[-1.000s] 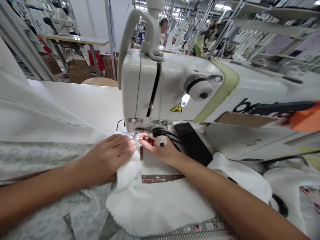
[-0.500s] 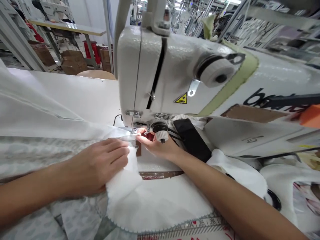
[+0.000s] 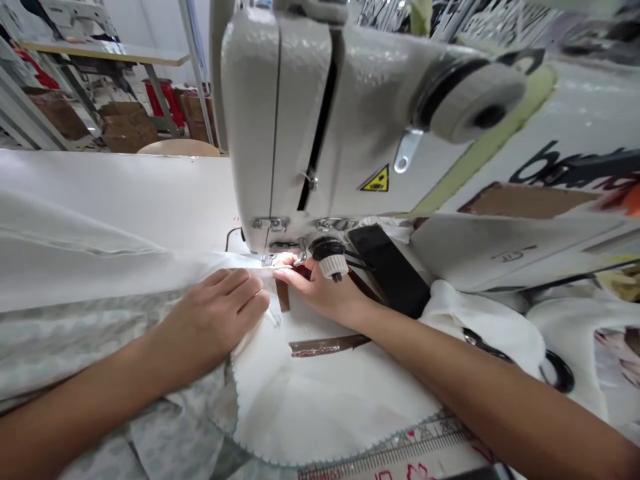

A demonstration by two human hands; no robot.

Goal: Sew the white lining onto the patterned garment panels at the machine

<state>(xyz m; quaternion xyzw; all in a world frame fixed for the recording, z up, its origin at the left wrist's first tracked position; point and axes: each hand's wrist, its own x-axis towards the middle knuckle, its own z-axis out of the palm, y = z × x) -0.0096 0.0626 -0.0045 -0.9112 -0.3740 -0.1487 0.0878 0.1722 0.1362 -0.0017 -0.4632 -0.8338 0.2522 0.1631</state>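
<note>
A white sewing machine [image 3: 295, 120] stands over the work, its needle area lit just beyond my hands. White fabric [image 3: 120, 263] runs from the left to the presser foot, and its folded edge lies between my two hands. My left hand [image 3: 220, 310] is closed on that edge, fingers curled, left of the needle. Close by the needle, my right hand [image 3: 325, 290] pinches the fabric edge between thumb and fingers, partly behind the white knob. A white piece with blue overlocked edging [image 3: 330, 407] hangs in front, and grey-patterned cloth [image 3: 165, 427] lies under my left arm.
A black flat object [image 3: 390, 273] lies right of the needle. Black-handled scissors [image 3: 557, 371] rest among white cloth at the right. A printed ruler [image 3: 390, 453] runs along the front edge. Another sewing table [image 3: 110, 53] and brown paper bags [image 3: 127, 127] stand behind at left.
The camera view has shifted closer to the machine. My left hand has moved slightly right with the fabric, while my right hand keeps its pinch near the needle.
</note>
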